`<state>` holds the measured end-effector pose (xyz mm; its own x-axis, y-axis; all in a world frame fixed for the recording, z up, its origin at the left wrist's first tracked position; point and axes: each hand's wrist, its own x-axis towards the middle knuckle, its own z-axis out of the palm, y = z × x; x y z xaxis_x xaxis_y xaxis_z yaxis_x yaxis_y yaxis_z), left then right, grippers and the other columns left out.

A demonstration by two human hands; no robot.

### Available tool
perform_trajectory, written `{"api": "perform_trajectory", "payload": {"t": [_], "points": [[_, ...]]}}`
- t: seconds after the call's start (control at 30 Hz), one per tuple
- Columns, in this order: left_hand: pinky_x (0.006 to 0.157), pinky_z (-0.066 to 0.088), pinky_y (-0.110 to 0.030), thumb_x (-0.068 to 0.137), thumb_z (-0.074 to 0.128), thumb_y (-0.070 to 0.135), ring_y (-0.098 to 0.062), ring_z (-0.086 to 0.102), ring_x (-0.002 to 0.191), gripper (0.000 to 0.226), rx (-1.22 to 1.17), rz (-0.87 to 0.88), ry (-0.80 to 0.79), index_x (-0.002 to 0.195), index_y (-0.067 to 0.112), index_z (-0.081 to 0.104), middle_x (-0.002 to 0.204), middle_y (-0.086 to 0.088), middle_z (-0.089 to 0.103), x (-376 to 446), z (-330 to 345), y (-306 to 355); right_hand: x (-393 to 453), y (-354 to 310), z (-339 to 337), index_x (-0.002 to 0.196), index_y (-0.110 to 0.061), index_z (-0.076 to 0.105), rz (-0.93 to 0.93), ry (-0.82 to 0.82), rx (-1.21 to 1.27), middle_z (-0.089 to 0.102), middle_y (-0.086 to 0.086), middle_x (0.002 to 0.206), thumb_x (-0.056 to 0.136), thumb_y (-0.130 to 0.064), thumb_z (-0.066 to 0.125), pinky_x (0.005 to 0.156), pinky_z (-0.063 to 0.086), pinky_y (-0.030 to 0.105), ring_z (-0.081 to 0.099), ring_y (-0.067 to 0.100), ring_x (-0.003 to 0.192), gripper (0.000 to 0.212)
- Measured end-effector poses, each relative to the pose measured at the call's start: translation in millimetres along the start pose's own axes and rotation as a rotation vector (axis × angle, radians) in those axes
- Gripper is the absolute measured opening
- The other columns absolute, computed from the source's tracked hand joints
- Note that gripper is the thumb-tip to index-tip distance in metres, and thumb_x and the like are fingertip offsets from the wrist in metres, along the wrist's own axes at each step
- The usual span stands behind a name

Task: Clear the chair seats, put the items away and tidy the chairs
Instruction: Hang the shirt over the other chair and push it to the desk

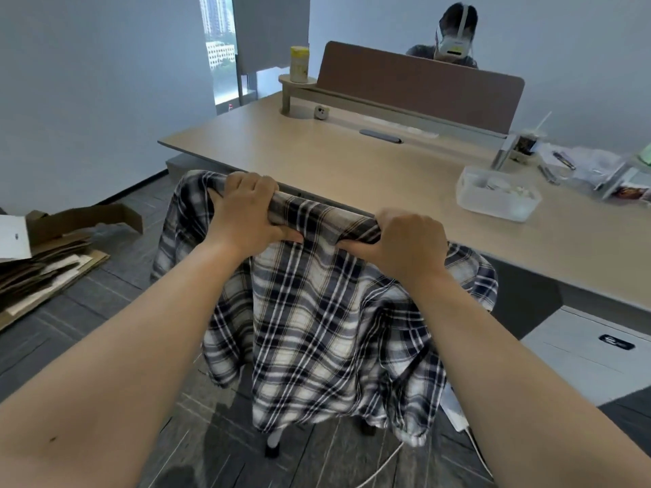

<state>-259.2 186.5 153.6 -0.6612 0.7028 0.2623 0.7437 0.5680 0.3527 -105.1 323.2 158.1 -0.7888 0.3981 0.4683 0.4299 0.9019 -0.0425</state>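
Both your left hand [246, 209] and right hand [405, 241] have fingers clamped on the plaid shirt [317, 311] over the chair back [317, 199]; seat hidden, tidying likely unfinished.

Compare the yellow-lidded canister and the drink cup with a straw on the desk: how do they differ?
The canister stands on the raised shelf at the desk's far left; the drink cup stands on the desktop at the right, among clutter. The canister is closed by a lid with nothing sticking out; the cup has a straw slanting from its top. The canister looks pale yellow and opaque; the cup looks clear, with dark contents. Both stand upright.
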Motion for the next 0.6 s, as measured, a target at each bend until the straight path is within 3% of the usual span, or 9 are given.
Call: {"api": "perform_trajectory", "payload": {"t": [0.1, 0.23, 0.4, 0.5, 0.6], "points": [[0.107, 0.029, -0.053, 0.062, 0.073, 0.048, -0.031, 0.029, 0.125, 0.076, -0.003, 0.027, -0.016, 0.118, 0.006, 0.045, 0.128, -0.014, 0.045, 37.8, 12.9, 1.8, 27.2, 17.6, 15.7, 0.048, -0.022, 0.005, 0.014, 0.012, -0.002, 0.004, -0.014, 0.042, 0.053, -0.072, 0.063, 0.046, 0.008, 0.005, 0.003, 0.002, 0.034, 0.077], [0.106, 0.027, -0.061, 0.064, 0.071, 0.049, -0.032, 0.029, 0.125, 0.072, -0.001, 0.065, -0.025, 0.117, 0.007, 0.045, 0.127, -0.013, 0.045, 89.3, 26.5, -0.4, 63.4, 36.0, 32.2, 0.045, -0.014, 0.024, 0.061, 0.031, -0.013, 0.021, -0.005, 0.037, 0.053, -0.071, 0.056, 0.044, 0.009, 0.006, 0.021, 0.012, 0.031, 0.066], [0.105, 0.026, -0.064, 0.063, 0.068, 0.055, -0.031, 0.030, 0.123, 0.074, -0.009, 0.140, -0.036, 0.115, 0.008, 0.046, 0.125, -0.012, 0.046, 146.0, 42.1, -3.2, 99.2, 57.0, 53.4, 0.047, -0.014, 0.031, 0.105, 0.103, -0.102, 0.029, -0.004, 0.040, 0.057, -0.068, 0.057, 0.042, 0.009, 0.007, 0.027, 0.013, 0.033, 0.060], [0.108, 0.021, -0.064, 0.063, 0.067, 0.057, -0.031, 0.029, 0.125, 0.074, -0.024, 0.177, -0.057, 0.115, 0.009, 0.045, 0.126, -0.011, 0.046, 174.9, 51.1, -2.9, 115.2, 67.3, 64.4, 0.047, -0.009, 0.042, 0.132, 0.133, -0.168, 0.031, -0.003, 0.044, 0.059, -0.063, 0.063, 0.041, 0.023, 0.016, 0.029, 0.014, 0.037, 0.059], [0.108, 0.023, -0.063, 0.063, 0.068, 0.057, -0.031, 0.029, 0.125, 0.075, -0.056, 0.202, -0.063, 0.115, 0.009, 0.045, 0.125, -0.011, 0.045, 199.3, 59.5, 0.0, 128.1, 74.5, 73.4, 0.061, -0.009, 0.045, 0.218, 0.123, -0.268, 0.038, 0.001, 0.056, 0.066, -0.063, 0.063, 0.063, 0.031, 0.033, 0.040, 0.018, 0.052, 0.057]]}}
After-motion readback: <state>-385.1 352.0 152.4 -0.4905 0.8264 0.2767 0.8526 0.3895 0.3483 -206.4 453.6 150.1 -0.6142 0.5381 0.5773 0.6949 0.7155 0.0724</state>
